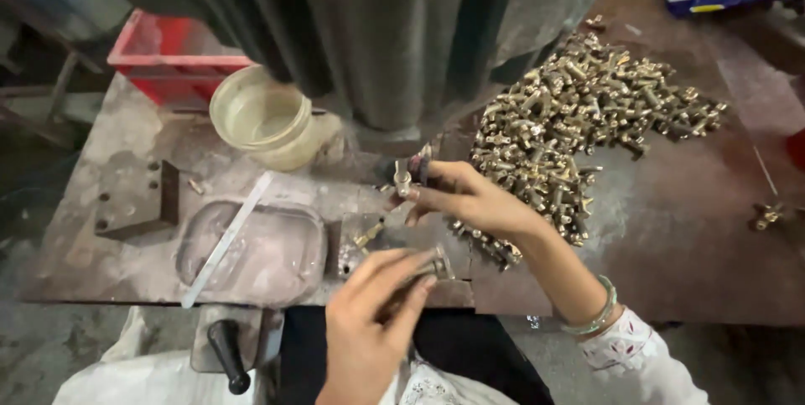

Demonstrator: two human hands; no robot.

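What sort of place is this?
Probably a small metal workshop: a grimy steel bench, a heap of brass fittings, and a heavy press column over the work spot.

1. A worn, rust-stained metal counter filled the middle of the frame.
2. A dark grey machine column rose at top centre.
3. A red plastic crate sat at upper left, behind the counter's edge.
4. Dusty grey concrete floor showed at lower left.
5. Light was dim and even.
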